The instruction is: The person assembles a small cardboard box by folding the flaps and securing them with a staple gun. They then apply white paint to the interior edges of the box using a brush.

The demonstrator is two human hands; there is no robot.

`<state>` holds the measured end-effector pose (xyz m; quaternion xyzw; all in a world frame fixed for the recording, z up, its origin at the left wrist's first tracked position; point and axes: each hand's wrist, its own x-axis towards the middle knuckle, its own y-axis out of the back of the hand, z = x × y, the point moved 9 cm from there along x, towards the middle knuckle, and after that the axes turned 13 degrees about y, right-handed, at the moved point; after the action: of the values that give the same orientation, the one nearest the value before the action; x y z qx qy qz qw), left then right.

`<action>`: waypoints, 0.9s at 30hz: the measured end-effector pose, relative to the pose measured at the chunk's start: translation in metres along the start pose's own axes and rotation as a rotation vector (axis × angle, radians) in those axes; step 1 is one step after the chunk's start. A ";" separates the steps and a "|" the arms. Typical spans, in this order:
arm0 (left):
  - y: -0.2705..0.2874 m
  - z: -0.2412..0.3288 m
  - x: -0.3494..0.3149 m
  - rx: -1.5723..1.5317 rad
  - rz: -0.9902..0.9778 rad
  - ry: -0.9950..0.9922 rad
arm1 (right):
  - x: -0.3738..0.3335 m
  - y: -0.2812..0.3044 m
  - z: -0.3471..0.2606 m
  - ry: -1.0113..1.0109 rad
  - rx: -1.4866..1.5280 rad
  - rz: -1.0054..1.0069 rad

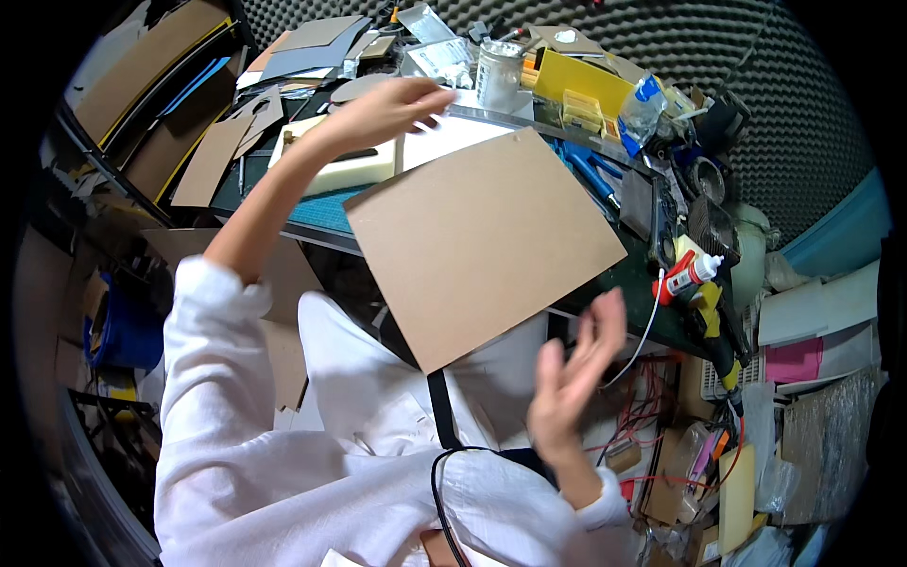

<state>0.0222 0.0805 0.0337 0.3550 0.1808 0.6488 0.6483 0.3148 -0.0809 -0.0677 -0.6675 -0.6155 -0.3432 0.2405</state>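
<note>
A large brown cardboard sheet [482, 241] lies tilted across the front edge of the desk, its near corner hanging over my lap. My left hand [387, 111] reaches far over the desk, fingers stretched out above a white sheet [453, 137] and a cream foam block [345, 168], just beyond the cardboard's far left edge; I see nothing gripped in it. My right hand [567, 373] is raised with fingers spread, close to the cardboard's near right edge but apart from it.
A green cutting mat [321, 213] covers the desk under the foam block. A glass jar [498, 74], a yellow box [578, 80] and a glue bottle [690, 276] stand among clutter at the back and right. Cardboard offcuts [208, 161] lie left; red wires [652, 397] hang lower right.
</note>
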 end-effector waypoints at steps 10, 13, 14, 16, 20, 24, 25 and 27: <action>-0.089 -0.020 -0.199 -1.090 0.430 0.261 | 0.044 0.008 0.043 -0.096 0.302 -0.077; -0.085 -0.018 -0.187 -1.057 0.325 0.288 | 0.041 0.013 0.049 -0.185 0.322 -0.046; -0.082 -0.014 -0.176 -0.968 0.297 0.346 | 0.041 0.013 0.047 -0.204 0.317 -0.042; -0.068 -0.011 -0.144 -0.910 0.289 0.400 | 0.044 0.010 0.041 -0.204 0.316 -0.013; -0.044 0.007 -0.079 -0.819 0.085 0.497 | 0.049 -0.005 0.029 -0.210 0.405 0.138; -0.055 -0.007 -0.031 -0.641 -0.107 0.435 | 0.060 -0.004 0.051 -0.340 0.378 0.156; -0.061 -0.010 -0.026 -0.593 -0.168 0.432 | 0.064 -0.002 0.055 -0.326 0.367 0.162; -0.063 -0.020 -0.027 -0.681 -0.103 0.401 | 0.066 0.002 0.059 -0.316 0.345 0.143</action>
<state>0.0508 0.0647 -0.0294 -0.0232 0.0960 0.6946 0.7126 0.3272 0.0060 -0.0563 -0.7036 -0.6463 -0.1066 0.2754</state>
